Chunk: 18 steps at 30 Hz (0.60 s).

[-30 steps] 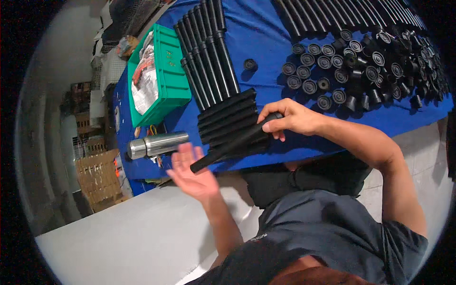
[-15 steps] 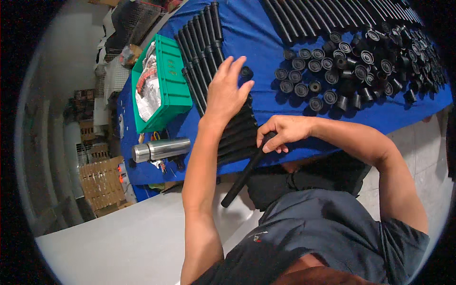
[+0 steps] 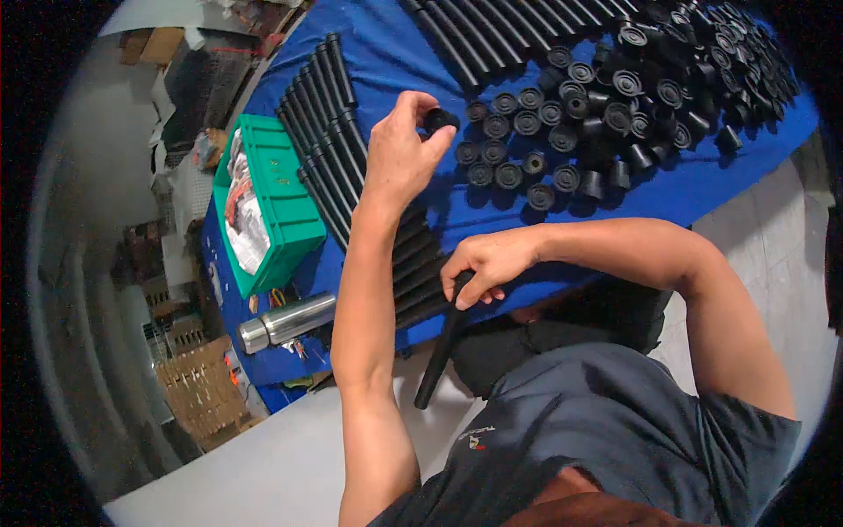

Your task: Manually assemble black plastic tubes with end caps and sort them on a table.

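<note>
Between the thumb and fingers of my left hand (image 3: 399,145) is a small black cap (image 3: 439,121), raised over the blue cloth. My right hand (image 3: 492,263) grips the upper end of a black tube (image 3: 442,360), which slants down past the table's near edge toward my lap. Loose black caps (image 3: 563,138) spread over the cloth to the right of my left hand, many with their ringed faces up. Rows of black tubes (image 3: 338,158) lie beside and partly under my left forearm, which hides some of them.
More black tubes (image 3: 492,39) lie side by side at the far edge. On the left stand a green crate (image 3: 285,176) with crumpled plastic inside and a steel flask (image 3: 300,320) lying on its side. Blue cloth (image 3: 386,53) covers the table.
My left hand has closed on a black cap that lay near its fingers, and it was open before. The view has shifted a little; my right hand still holds the tube.
</note>
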### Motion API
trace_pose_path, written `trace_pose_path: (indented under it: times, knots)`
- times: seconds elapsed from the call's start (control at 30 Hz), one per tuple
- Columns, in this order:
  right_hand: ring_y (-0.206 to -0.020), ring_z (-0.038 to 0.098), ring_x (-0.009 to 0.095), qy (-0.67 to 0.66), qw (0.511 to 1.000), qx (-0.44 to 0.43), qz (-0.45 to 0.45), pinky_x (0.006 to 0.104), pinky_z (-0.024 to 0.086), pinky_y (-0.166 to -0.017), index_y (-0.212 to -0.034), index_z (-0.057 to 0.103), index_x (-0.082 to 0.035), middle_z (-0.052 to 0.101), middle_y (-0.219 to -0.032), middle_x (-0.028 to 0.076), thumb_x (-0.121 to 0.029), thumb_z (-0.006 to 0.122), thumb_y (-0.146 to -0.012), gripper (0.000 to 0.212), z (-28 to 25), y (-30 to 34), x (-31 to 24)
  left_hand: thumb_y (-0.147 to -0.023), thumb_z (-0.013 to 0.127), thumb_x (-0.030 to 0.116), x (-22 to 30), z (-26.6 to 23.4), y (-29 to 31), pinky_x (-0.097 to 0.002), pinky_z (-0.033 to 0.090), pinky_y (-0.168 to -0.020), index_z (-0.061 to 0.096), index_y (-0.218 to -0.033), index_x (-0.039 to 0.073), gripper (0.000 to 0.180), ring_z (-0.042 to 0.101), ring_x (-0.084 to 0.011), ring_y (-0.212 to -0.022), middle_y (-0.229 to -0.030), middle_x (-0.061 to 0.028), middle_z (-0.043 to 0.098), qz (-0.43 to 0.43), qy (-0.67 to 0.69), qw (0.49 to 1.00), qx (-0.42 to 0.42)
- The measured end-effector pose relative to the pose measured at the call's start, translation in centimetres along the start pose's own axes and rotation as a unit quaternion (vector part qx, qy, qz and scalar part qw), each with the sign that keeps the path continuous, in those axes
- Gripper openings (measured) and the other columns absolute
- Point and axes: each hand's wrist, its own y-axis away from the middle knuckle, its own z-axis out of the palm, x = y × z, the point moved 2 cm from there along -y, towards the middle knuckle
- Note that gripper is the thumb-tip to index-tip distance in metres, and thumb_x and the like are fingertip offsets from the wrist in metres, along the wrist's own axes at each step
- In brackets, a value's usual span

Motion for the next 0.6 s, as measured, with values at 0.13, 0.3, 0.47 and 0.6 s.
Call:
trace_pose_path:
  times: [0.13, 0.3, 0.47, 0.6]
  knots:
    - [-0.06, 0.061, 0.014, 0.035, 0.999, -0.003, -0.026, 0.0277, 0.05, -0.051, -0.096, 0.063, 0.003, 0.06, -0.073, 0.006, -0.021, 0.068, -0.087, 0.026, 0.1, -0.1, 0.1, -0.076, 0.074, 0.011, 5.6, 1.6, 0.4, -0.0342, 0.053, -0.076, 0.062, -0.103, 0.0, 0.032, 0.066, -0.0254, -0.084, -0.098, -0.0123, 0.065, 0.148, 0.088, 0.985, -0.008]
    - [-0.064, 0.061, 0.015, 0.048, 0.999, 0.005, -0.002, 0.0281, 0.051, -0.053, -0.093, 0.063, 0.003, 0.06, -0.074, 0.007, -0.023, 0.068, -0.085, 0.028, 0.0, 0.0, -0.6, -0.075, 0.075, 0.013, 7.5, 3.8, 0.4, -0.0372, 0.051, -0.072, 0.059, -0.104, 0.001, 0.035, 0.064, -0.0294, -0.081, -0.094, -0.0152, 0.064, 0.155, 0.058, 0.985, -0.049]
    - [-0.06, 0.06, 0.014, 0.033, 0.999, 0.009, -0.02, 0.0274, 0.05, -0.05, -0.098, 0.061, 0.007, 0.061, -0.072, 0.009, -0.019, 0.067, -0.085, 0.03, 0.2, 0.1, 0.2, -0.076, 0.075, 0.013, 7.0, 4.6, 0.6, -0.0373, 0.052, -0.076, 0.058, -0.106, 0.001, 0.036, 0.065, -0.03, -0.084, -0.094, -0.0157, 0.065, 0.158, 0.05, 0.986, -0.016]
    - [-0.061, 0.06, 0.014, 0.026, 0.999, -0.013, -0.025, 0.0273, 0.05, -0.05, -0.097, 0.061, 0.006, 0.061, -0.076, 0.008, -0.019, 0.068, -0.085, 0.029, 0.3, -0.2, 0.4, -0.078, 0.074, 0.01, 6.8, 4.9, -0.5, -0.0372, 0.052, -0.079, 0.057, -0.108, 0.002, 0.036, 0.066, -0.0309, -0.088, -0.097, -0.016, 0.066, 0.15, 0.075, 0.985, 0.029]
